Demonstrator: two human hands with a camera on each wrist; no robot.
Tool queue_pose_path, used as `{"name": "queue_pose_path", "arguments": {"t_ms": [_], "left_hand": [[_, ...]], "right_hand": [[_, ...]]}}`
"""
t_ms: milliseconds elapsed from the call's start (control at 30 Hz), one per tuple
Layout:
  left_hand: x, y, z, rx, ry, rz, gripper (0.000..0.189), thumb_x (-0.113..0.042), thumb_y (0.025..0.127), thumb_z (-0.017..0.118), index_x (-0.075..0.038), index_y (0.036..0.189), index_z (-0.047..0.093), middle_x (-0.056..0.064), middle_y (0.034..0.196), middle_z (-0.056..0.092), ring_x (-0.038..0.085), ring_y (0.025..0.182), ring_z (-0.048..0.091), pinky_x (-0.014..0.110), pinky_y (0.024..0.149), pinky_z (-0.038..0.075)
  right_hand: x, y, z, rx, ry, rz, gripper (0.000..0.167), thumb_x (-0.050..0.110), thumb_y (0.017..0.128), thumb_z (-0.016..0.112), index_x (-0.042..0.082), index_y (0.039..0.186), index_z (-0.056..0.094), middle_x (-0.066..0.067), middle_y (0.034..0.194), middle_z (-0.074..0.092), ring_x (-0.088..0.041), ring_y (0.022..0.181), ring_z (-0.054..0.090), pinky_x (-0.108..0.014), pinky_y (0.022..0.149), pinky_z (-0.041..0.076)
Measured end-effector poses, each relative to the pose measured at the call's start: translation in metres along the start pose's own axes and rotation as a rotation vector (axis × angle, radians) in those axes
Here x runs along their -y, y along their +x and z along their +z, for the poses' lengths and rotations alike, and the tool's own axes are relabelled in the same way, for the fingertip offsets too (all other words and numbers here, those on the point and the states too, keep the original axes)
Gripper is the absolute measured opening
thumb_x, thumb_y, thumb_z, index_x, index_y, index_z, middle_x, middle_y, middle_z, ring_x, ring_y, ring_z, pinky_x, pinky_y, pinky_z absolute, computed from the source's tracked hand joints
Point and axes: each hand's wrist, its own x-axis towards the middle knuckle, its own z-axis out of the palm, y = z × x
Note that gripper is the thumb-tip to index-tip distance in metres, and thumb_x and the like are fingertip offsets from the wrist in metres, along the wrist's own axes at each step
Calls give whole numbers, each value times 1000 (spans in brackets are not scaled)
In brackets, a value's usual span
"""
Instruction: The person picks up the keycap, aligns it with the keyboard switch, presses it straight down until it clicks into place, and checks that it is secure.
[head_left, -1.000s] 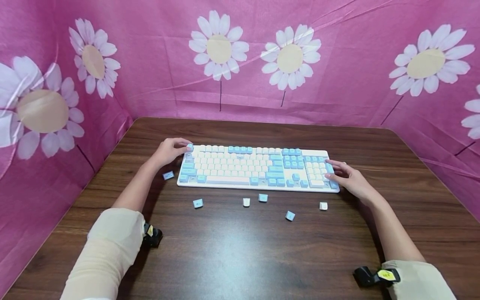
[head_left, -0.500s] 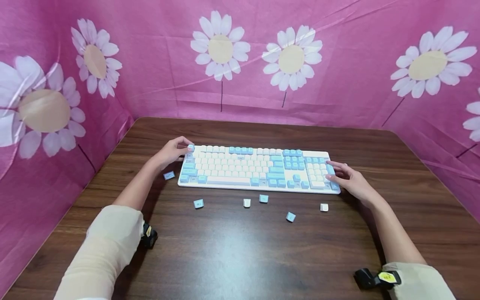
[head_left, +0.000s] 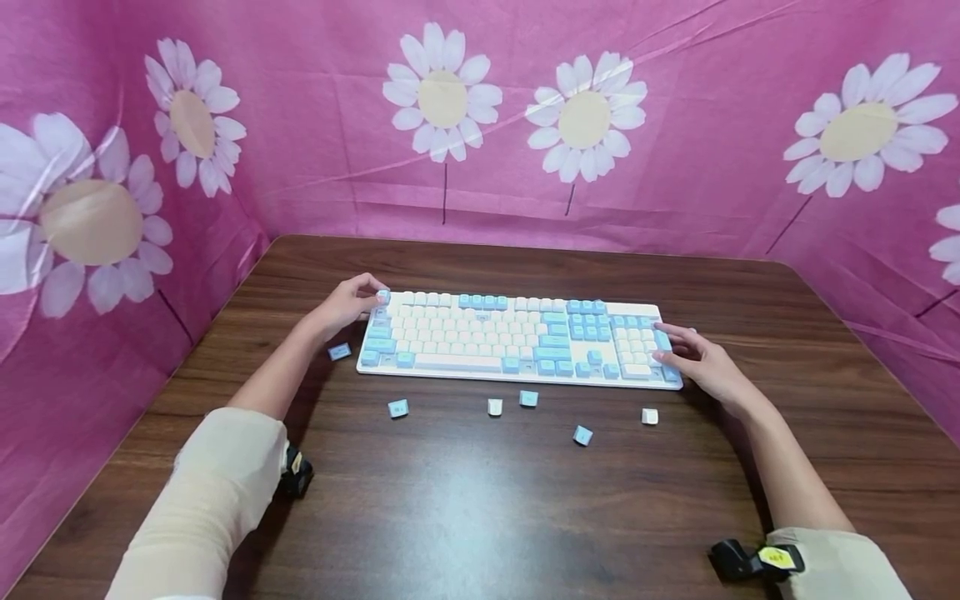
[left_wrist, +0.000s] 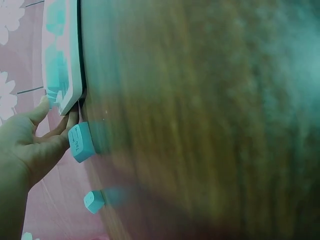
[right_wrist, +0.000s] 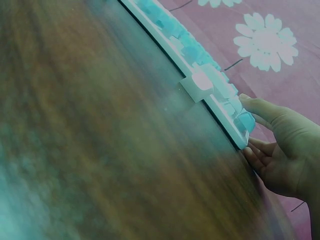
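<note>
A full-size keyboard point(head_left: 467, 337) with white and light-blue keycaps lies across the table, and a few key positions on it lack caps. My left hand point(head_left: 341, 308) holds its left end near the far corner, thumb close by the blue corner key point(head_left: 383, 297). In the left wrist view, my left fingers reach low around the end of the white case. My right hand point(head_left: 705, 364) grips the opposite end beside the number pad. From the right wrist view, its thumb lies at the top keys and the other fingers curl against the side; their tips are partly hidden.
Loose blue keycaps lie around: a Tab cap point(head_left: 340, 352) near my left forearm, others in front point(head_left: 398, 408), including a blue keycap point(head_left: 528, 399) and a tilted blue keycap point(head_left: 582, 436). White keycaps point(head_left: 495, 407) lie there too. A pink flowered cloth point(head_left: 510, 200) hangs behind the table.
</note>
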Motion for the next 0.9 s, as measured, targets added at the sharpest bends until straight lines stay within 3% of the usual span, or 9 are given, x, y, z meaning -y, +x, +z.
{"name": "queue_pose_path", "arguments": {"t_ms": [167,500,900], "left_hand": [[-1,0,1,-4,2,6,24,-6,97,44,7,117,43,26,117,47,31,103,48,41,90,41],[2,2,2,-23,-23,1,23,-4,96,44,8,117,44,25,115,48,28,100,50,42,90,41],[1,2,0,-22,-36,-8,23,-4,96,45,8,116,45,26,113,50,26,96,52,40,88,43]], "right_hand": [[0,-1,0,-6,6,0,64,38,90,58,9,142,34,-22,133,41,-19,112,40,-11,77,34],[0,0,0,-7,-4,3,65,38,90,58,8,142,34,-22,133,40,-26,115,38,-11,78,33],[0,0,1,-13,11,2,65,38,89,59,9,141,35,-21,133,42,-14,110,41,-11,78,33]]}}
